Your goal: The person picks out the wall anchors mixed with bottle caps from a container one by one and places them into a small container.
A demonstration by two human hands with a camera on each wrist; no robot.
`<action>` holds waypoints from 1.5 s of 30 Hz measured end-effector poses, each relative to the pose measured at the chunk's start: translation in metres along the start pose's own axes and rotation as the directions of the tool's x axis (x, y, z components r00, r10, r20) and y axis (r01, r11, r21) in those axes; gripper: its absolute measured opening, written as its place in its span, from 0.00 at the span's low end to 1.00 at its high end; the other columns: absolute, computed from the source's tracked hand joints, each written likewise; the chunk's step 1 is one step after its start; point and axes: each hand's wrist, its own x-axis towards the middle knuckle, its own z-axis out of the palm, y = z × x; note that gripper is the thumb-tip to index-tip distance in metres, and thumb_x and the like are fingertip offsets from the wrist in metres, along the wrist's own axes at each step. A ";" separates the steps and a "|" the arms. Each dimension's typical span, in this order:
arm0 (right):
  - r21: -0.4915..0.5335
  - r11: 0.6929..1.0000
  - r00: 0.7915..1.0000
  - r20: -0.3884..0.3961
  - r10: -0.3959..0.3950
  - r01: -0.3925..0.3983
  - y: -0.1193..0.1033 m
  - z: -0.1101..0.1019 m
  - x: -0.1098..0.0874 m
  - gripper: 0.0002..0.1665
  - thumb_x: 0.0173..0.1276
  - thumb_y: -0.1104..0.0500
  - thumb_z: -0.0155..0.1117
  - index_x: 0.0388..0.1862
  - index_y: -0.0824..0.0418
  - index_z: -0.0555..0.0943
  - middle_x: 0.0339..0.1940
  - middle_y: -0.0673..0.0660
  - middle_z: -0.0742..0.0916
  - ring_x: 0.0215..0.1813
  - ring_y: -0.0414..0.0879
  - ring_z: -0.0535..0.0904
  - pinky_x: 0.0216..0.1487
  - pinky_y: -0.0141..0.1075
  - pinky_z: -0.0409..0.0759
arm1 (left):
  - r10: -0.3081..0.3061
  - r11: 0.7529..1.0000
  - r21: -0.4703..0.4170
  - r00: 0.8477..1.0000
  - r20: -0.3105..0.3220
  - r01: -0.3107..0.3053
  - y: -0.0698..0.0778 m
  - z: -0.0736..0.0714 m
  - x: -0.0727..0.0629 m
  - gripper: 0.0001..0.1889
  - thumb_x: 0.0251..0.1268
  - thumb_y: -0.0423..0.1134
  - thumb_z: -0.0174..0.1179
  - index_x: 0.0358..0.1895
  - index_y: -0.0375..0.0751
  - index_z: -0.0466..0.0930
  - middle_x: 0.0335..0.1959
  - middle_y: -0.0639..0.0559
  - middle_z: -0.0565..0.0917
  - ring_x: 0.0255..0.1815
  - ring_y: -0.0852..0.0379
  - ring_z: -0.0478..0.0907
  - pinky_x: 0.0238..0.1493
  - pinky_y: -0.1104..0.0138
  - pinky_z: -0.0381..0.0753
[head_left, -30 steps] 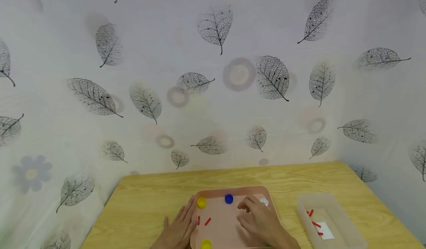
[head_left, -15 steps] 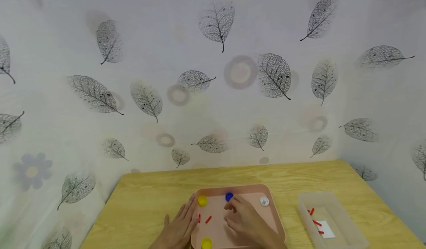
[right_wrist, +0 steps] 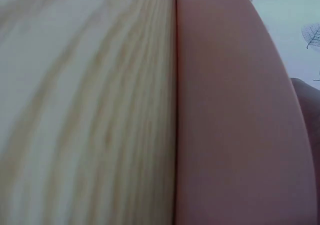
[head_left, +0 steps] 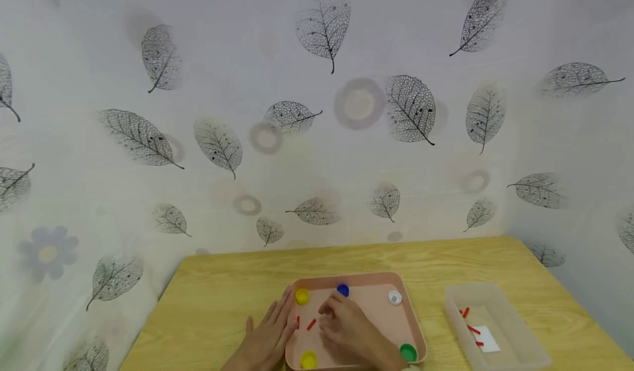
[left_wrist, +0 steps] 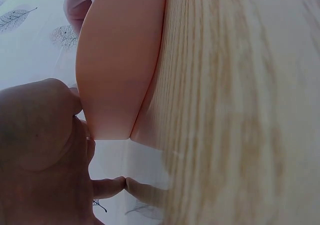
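Observation:
A pink tray [head_left: 369, 310] lies on the table. Along its left rim rests my left hand [head_left: 264, 335], fingers straight; in the left wrist view that hand [left_wrist: 40, 150] is beside the tray's wall [left_wrist: 120, 60]. My right hand [head_left: 349, 327] hovers over the tray, fingers bent, thumb apart, nothing visible between them. Two small red sticks lie left of its fingertips, one slanted [head_left: 311, 324], one near the left rim [head_left: 298, 322]. Around the tray's inside sit round caps: yellow [head_left: 301, 296], another yellow [head_left: 309, 359], blue [head_left: 343, 289], white [head_left: 394, 297] and green [head_left: 408, 352].
Right of the tray stands a translucent bin [head_left: 517, 327] holding several red sticks [head_left: 474, 330] and a white card [head_left: 487, 340]. The wooden table [head_left: 223, 288] meets a leaf-patterned backdrop [head_left: 317, 156] behind. In the right wrist view the tray's outer wall [right_wrist: 235, 110] fills the right side.
My right hand has moved left across the tray, from near the white cap toward the red sticks, uncovering the white and green caps. My left hand has stayed at the rim.

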 end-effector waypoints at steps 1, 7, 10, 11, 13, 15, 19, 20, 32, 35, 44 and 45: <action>-0.006 1.000 1.000 0.004 0.004 -0.004 0.000 0.001 0.001 0.09 0.68 0.61 0.72 0.45 0.58 0.84 0.43 0.46 0.81 0.43 0.36 0.77 0.48 0.31 0.81 | 0.002 1.000 -0.002 1.000 -0.002 -0.002 0.000 0.000 0.000 0.33 0.85 0.60 0.35 0.85 0.57 0.43 0.85 0.60 0.46 0.79 0.38 0.58 0.57 0.15 0.43; -0.004 0.998 0.997 0.044 0.060 -0.060 -0.002 0.009 0.007 0.09 0.68 0.61 0.70 0.46 0.58 0.84 0.43 0.45 0.80 0.44 0.35 0.77 0.50 0.32 0.81 | 0.009 1.000 0.007 1.000 0.014 -0.009 0.000 -0.001 0.001 0.33 0.85 0.59 0.34 0.85 0.55 0.43 0.86 0.59 0.45 0.80 0.37 0.57 0.57 0.15 0.44; -0.003 0.996 0.994 0.066 0.088 -0.088 -0.003 0.011 0.010 0.08 0.69 0.61 0.69 0.46 0.57 0.84 0.42 0.44 0.80 0.43 0.33 0.76 0.51 0.32 0.81 | 0.011 1.000 0.010 1.000 0.018 -0.011 0.001 -0.001 0.000 0.34 0.85 0.60 0.34 0.85 0.53 0.44 0.86 0.58 0.45 0.79 0.38 0.58 0.57 0.15 0.44; -0.007 0.996 0.993 0.071 0.092 -0.091 -0.003 0.012 0.011 0.08 0.69 0.61 0.69 0.46 0.57 0.84 0.42 0.43 0.80 0.43 0.33 0.75 0.51 0.32 0.81 | 0.012 1.000 0.013 1.000 0.018 -0.012 0.001 -0.001 0.000 0.34 0.85 0.60 0.34 0.85 0.52 0.44 0.86 0.58 0.45 0.80 0.38 0.58 0.57 0.16 0.45; -0.019 0.996 0.993 0.074 0.093 -0.092 -0.003 0.013 0.012 0.07 0.69 0.62 0.69 0.45 0.57 0.85 0.41 0.42 0.79 0.43 0.32 0.75 0.51 0.32 0.81 | 0.014 1.000 0.013 1.000 0.019 -0.015 0.002 -0.001 0.000 0.34 0.85 0.60 0.34 0.85 0.52 0.44 0.86 0.57 0.46 0.79 0.38 0.58 0.57 0.15 0.45; -0.036 0.995 0.993 0.073 0.091 -0.088 -0.003 0.014 0.013 0.06 0.69 0.62 0.69 0.44 0.57 0.85 0.40 0.42 0.79 0.42 0.32 0.74 0.50 0.32 0.81 | 0.013 1.000 0.014 1.000 0.019 -0.013 0.002 -0.001 0.000 0.34 0.85 0.60 0.34 0.85 0.52 0.44 0.86 0.57 0.46 0.79 0.38 0.58 0.57 0.15 0.45; -0.041 0.994 0.991 0.083 0.105 -0.102 -0.004 0.015 0.013 0.04 0.71 0.61 0.68 0.43 0.55 0.84 0.38 0.41 0.78 0.40 0.32 0.73 0.46 0.31 0.80 | 0.014 1.000 0.015 1.000 0.017 -0.014 0.002 -0.001 0.001 0.34 0.85 0.60 0.34 0.85 0.52 0.44 0.86 0.58 0.45 0.79 0.38 0.58 0.57 0.15 0.45; -0.042 0.994 0.990 0.086 0.109 -0.106 -0.004 0.015 0.013 0.04 0.71 0.61 0.68 0.43 0.55 0.84 0.38 0.41 0.78 0.40 0.32 0.72 0.46 0.31 0.80 | 0.014 1.000 0.016 1.000 0.018 -0.015 0.001 -0.001 0.001 0.34 0.85 0.60 0.34 0.85 0.53 0.43 0.86 0.58 0.45 0.79 0.38 0.58 0.57 0.15 0.45; -0.048 0.991 0.986 0.108 0.129 -0.124 -0.004 0.014 0.014 0.03 0.72 0.57 0.69 0.38 0.52 0.82 0.35 0.39 0.76 0.37 0.32 0.71 0.42 0.31 0.78 | 0.021 0.999 0.027 1.000 0.009 -0.021 0.002 -0.002 0.001 0.34 0.85 0.59 0.33 0.85 0.51 0.44 0.85 0.57 0.46 0.79 0.38 0.59 0.57 0.16 0.45; -0.003 0.986 0.978 0.132 0.163 -0.164 -0.003 0.014 0.014 0.03 0.73 0.56 0.68 0.39 0.53 0.82 0.35 0.40 0.76 0.37 0.32 0.72 0.42 0.30 0.78 | 0.015 1.000 0.024 1.000 0.013 -0.015 0.003 -0.002 0.001 0.34 0.85 0.59 0.33 0.85 0.51 0.44 0.85 0.57 0.46 0.79 0.38 0.59 0.57 0.16 0.45; 0.021 0.981 0.972 0.143 0.189 -0.194 -0.002 0.017 0.013 0.03 0.71 0.57 0.68 0.38 0.52 0.81 0.34 0.41 0.76 0.36 0.33 0.72 0.41 0.31 0.79 | -0.009 1.000 0.019 1.000 0.015 0.008 0.001 -0.001 0.000 0.34 0.84 0.60 0.34 0.85 0.53 0.44 0.85 0.57 0.47 0.79 0.38 0.59 0.57 0.16 0.44; 0.016 0.983 0.974 0.137 0.178 -0.182 -0.002 0.017 0.012 0.03 0.71 0.57 0.68 0.38 0.52 0.81 0.34 0.41 0.76 0.36 0.33 0.72 0.41 0.31 0.79 | -0.008 1.000 0.017 1.000 0.015 0.008 0.001 -0.001 0.000 0.34 0.84 0.60 0.34 0.85 0.53 0.44 0.85 0.57 0.47 0.79 0.38 0.59 0.57 0.16 0.44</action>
